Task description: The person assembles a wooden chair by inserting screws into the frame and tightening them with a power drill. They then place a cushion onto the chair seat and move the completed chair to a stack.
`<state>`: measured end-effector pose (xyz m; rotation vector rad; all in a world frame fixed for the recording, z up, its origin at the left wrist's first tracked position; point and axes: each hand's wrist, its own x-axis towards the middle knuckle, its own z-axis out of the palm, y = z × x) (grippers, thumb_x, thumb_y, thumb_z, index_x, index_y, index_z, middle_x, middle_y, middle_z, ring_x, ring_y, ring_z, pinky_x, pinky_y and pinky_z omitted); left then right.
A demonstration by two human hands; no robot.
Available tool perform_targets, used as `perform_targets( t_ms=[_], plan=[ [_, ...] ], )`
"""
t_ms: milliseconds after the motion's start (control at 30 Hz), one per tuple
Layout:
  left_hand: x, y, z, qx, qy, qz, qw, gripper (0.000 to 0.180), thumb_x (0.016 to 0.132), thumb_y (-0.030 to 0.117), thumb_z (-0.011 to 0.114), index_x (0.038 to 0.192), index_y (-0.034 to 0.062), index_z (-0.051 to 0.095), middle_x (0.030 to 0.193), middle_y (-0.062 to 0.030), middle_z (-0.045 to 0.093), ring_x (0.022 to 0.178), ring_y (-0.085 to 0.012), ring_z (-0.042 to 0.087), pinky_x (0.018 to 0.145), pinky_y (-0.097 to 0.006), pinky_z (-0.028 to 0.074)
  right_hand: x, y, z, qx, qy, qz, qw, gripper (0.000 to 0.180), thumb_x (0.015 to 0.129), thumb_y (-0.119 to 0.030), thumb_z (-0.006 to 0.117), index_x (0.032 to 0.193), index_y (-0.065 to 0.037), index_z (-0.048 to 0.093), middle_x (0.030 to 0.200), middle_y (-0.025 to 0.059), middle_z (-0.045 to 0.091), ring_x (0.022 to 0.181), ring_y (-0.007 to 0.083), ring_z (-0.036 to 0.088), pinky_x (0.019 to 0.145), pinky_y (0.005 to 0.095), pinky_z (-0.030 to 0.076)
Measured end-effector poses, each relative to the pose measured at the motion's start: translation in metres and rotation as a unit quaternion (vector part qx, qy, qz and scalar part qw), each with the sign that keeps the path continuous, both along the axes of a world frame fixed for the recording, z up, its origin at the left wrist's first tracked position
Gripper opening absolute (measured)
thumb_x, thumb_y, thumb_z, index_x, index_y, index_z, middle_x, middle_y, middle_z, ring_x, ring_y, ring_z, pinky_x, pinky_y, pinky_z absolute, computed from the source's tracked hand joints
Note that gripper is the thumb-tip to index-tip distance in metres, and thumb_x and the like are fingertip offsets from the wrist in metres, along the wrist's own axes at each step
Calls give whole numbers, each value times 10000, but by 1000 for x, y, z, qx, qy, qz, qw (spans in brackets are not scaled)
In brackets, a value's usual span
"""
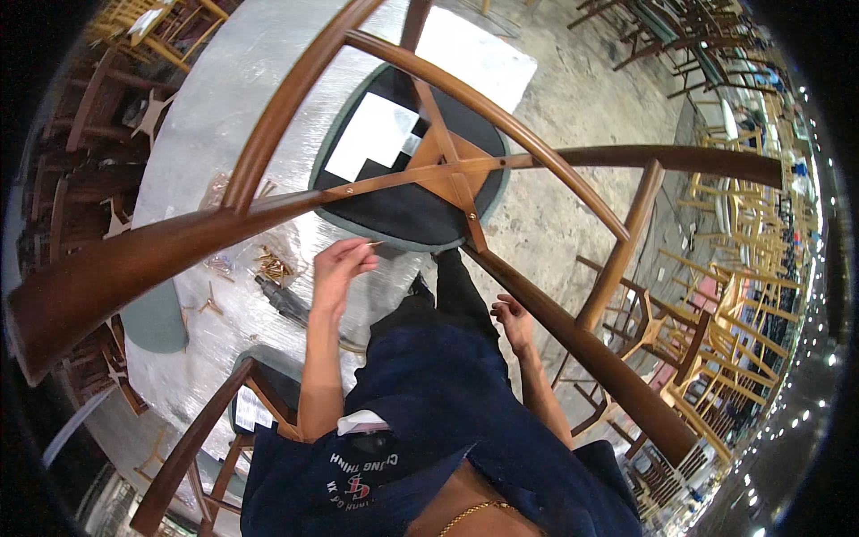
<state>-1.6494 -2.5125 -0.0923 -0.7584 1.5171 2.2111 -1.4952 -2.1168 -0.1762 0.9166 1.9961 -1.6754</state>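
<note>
Two screws already sit in the upturned brown wooden chair's cross-braces (447, 166); your left hand (338, 267) pinches another thin brass screw (373, 242) by the round foil-wrapped table's near edge (224, 116), your right hand (512, 318) loosely curled, holding nothing.

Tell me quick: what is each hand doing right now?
Left hand: fingers pinched shut on a small screw, beside the upturned chair seat.
Right hand: loosely curled, holding nothing, close to the brown chair leg.

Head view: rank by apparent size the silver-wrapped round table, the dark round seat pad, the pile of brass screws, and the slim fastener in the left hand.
1. Silver-wrapped round table
2. Dark round seat pad, upside down on the table
3. Pile of brass screws
4. Slim fastener pinched in the left hand

All lie at similar depth, so the ranking seems reliable.
</note>
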Motion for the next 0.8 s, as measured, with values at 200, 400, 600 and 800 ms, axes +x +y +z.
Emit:
perform_targets(
  t_ms=[200, 400, 600, 800],
  plan=[
    [-107, 133, 5, 182, 70, -47, 980, 310, 1033, 116, 722, 1271, -77, 680, 1174, -138, 736, 1049, -254, 757, 971, -370, 644, 29, 23, -7, -115, -18, -113, 987, 355, 1024, -277, 720, 1296, -54, 674, 1133, 110, 767, 1010, 229, 760, 923, 376, 587],
    [-193, 205, -23, 8, 100, -154, 983, 201, 1017, 101, 728, 1143, -55, 728, 1007, -117, 776, 976, -204, 761, 879, -327, 638, 28, 28, 3, -233, 43, -227, 944, 436, 1044, -302, 695, 1353, 1, 646, 1205, 151, 745, 1101, 249, 739, 1026, 426, 582],
    [-205, 205, -20, -17, 125, -183, 975, 212, 983, 148, 789, 1087, -35, 764, 996, -88, 786, 917, -155, 734, 839, -296, 598, -4, 24, 37, -223, 19, -267, 937, 376, 1038, -188, 707, 1340, 29, 650, 1124, 122, 770, 1015, 201, 746, 947, 337, 590],
    [-211, 205, -18, -36, 122, -211, 969, 200, 966, 148, 804, 1060, -26, 781, 988, -95, 789, 872, -168, 740, 801, -294, 601, -50, 30, 54, -205, -15, -233, 951, 380, 1050, -164, 675, 1358, 18, 549, 1146, 118, 682, 1089, 211, 694, 950, 369, 589]
  ],
)
